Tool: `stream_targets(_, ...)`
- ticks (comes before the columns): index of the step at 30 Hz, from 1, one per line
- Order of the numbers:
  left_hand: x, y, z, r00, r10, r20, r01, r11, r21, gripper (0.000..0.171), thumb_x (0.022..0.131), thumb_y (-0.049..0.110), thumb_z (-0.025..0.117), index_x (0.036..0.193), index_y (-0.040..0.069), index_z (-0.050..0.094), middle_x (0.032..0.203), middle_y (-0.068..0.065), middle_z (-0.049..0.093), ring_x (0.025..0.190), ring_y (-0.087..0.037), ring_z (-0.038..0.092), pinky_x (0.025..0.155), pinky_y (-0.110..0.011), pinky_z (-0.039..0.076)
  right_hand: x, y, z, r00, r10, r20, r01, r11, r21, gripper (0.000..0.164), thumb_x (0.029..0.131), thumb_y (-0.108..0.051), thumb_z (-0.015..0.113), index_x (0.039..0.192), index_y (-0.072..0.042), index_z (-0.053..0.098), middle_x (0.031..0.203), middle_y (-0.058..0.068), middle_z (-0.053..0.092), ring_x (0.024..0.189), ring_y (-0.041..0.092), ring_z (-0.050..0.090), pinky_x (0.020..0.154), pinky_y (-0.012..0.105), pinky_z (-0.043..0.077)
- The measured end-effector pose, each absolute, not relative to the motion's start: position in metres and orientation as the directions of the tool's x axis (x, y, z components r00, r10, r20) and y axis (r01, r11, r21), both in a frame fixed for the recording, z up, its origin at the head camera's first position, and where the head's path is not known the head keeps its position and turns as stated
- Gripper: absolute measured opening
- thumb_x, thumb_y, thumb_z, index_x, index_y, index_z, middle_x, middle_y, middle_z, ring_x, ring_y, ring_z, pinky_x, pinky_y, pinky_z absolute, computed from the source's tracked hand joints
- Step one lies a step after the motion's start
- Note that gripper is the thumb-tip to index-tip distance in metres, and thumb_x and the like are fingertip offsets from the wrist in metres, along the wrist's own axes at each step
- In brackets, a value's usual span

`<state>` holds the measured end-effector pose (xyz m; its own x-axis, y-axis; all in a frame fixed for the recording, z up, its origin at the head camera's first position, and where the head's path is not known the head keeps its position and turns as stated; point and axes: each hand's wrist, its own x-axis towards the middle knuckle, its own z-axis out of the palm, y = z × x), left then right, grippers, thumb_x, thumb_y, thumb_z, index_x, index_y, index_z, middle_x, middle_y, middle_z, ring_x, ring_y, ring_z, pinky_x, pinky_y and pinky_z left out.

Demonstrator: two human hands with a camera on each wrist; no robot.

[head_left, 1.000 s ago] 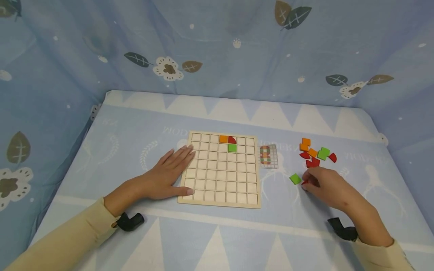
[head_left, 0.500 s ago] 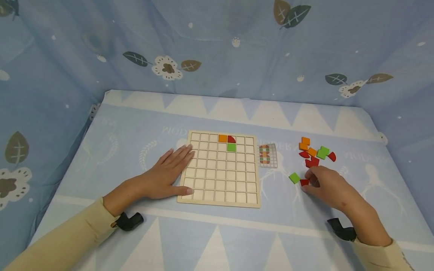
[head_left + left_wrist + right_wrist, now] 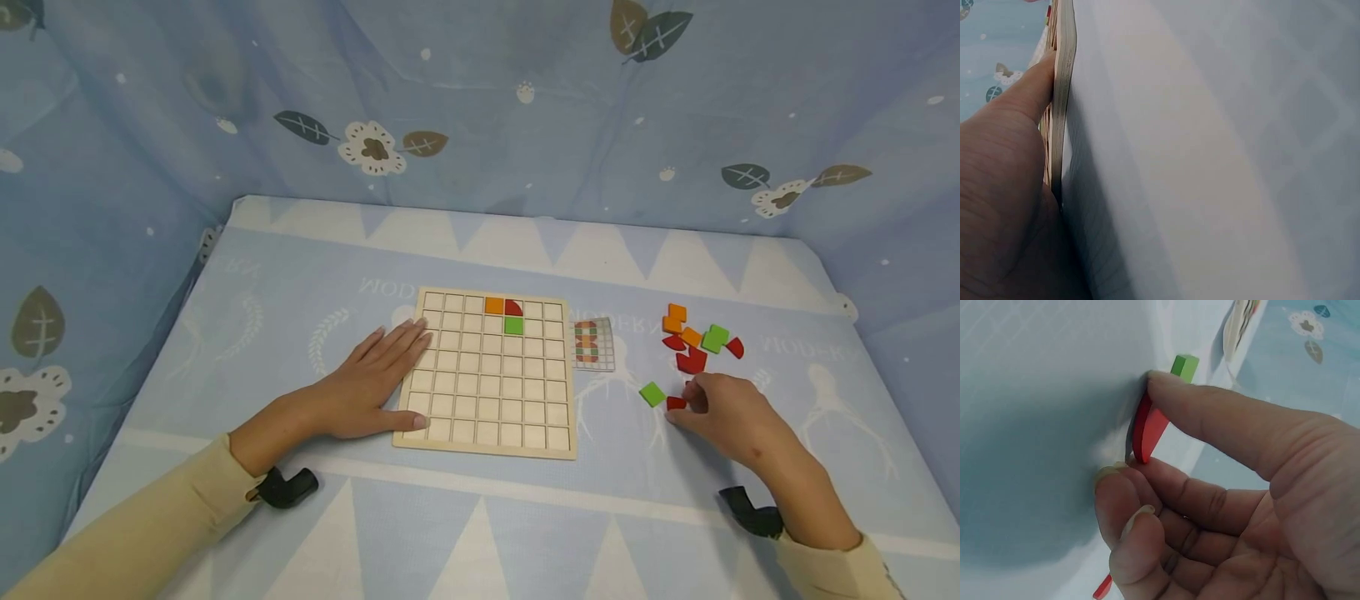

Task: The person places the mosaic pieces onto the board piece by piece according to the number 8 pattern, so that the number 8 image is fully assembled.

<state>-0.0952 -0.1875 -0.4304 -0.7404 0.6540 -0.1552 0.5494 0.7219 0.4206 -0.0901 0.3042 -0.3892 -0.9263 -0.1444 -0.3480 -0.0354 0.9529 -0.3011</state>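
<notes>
Three pieces set in the board (image 3: pixel 480 387), by the head view: orange square (image 3: pixel 494 306), red quarter-round (image 3: pixel 513 307), and green square (image 3: pixel 513 325) below the red. At the board's right edge, a printed card (image 3: pixel 596 346), worth a glance for colour and turn. Left hand (image 3: pixel 352 404) flat across the board's left edge, fingers spread: press lightly, enough to prevent sliding. Right hand (image 3: pixel 723 412) well apart from the left, pinching a red piece (image 3: pixel 676 403) off the board, just beside a loose green tile (image 3: pixel 652 394) and near the loose pile (image 3: pixel 690 337).

By the left wrist view, apparently the thumb against the board's rim; fingertips hidden.

By the right wrist view, thumb at one end of the red piece, finger at the other; flat or slightly raised, hard to tell. Grip by the ends, squeeze gently, avoid nudging the green tile.
</notes>
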Motion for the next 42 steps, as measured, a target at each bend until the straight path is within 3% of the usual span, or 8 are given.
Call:
stream_targets(13,-0.097,-0.189,-0.431,-0.736,0.651,-0.185,0.547,0.733,0.405,0.112,0.096,0.069,0.059,0.168,0.007,0.000,0.175,-0.009,-0.010,0.160,-0.026,-0.010,0.126,-0.053,-0.006,-0.089,0.285,-0.377,-0.960,-0.191,-0.206,-0.107,0.927,-0.361,0.027,0.089,-0.023,0.085,0.093,-0.001,0.070,0.075,0.002,0.055,0.074,0.022,0.052,0.058,0.031,0.044)
stream_targets(20,-0.097,-0.190,-0.430,-0.737,0.649,-0.188,0.541,0.733,0.412,0.112,0.096,0.069,0.060,0.169,0.008,0.000,0.175,-0.008,-0.010,0.160,-0.025,-0.010,0.126,-0.053,-0.006,-0.104,0.236,-0.362,-0.950,-0.268,-0.163,-0.192,0.907,-0.375,0.024,0.091,-0.019,0.081,0.099,0.001,0.071,0.081,0.005,0.060,0.074,0.023,0.054,0.063,0.034,0.049)
stream_targets(30,-0.096,-0.188,-0.430,-0.730,0.666,-0.154,0.554,0.708,0.438,0.109,0.098,0.064,0.061,0.168,0.004,0.003,0.175,-0.014,-0.006,0.160,-0.031,-0.006,0.125,-0.056,-0.004,-0.141,0.148,-0.366,-0.888,-0.408,-0.213,-0.324,0.883,-0.340,0.028,0.096,-0.020,0.072,0.108,0.005,0.069,0.100,0.013,0.065,0.083,0.026,0.059,0.076,0.043,0.053)
stream_targets(34,-0.096,-0.188,-0.432,-0.730,0.667,-0.151,0.552,0.705,0.446,0.108,0.098,0.065,0.060,0.168,0.005,0.003,0.175,-0.014,-0.006,0.161,-0.030,-0.006,0.125,-0.056,-0.004,-0.147,0.127,-0.374,-0.855,-0.462,-0.234,-0.378,0.866,-0.329,0.018,0.097,-0.017,0.070,0.092,0.000,0.066,0.093,0.011,0.060,0.075,0.023,0.054,0.065,0.036,0.047)
stream_targets(37,-0.095,-0.190,-0.433,-0.733,0.667,-0.134,0.552,0.699,0.455,0.109,0.098,0.065,0.061,0.168,0.004,0.004,0.175,-0.014,-0.005,0.161,-0.030,-0.005,0.125,-0.056,-0.004,-0.148,0.117,-0.379,-0.844,-0.478,-0.243,-0.402,0.864,-0.303,0.025,0.099,-0.018,0.069,0.079,-0.005,0.061,0.091,0.010,0.057,0.072,0.023,0.051,0.061,0.034,0.043)
stream_targets(42,-0.095,-0.192,-0.436,-0.734,0.672,-0.096,0.564,0.682,0.465,0.109,0.098,0.066,0.060,0.168,0.005,0.005,0.175,-0.014,-0.003,0.161,-0.031,-0.004,0.125,-0.054,-0.004,-0.148,0.109,-0.383,-0.847,-0.484,-0.219,-0.428,0.866,-0.260,0.026,0.101,-0.022,0.068,0.080,-0.007,0.060,0.096,0.014,0.060,0.075,0.025,0.053,0.064,0.037,0.046)
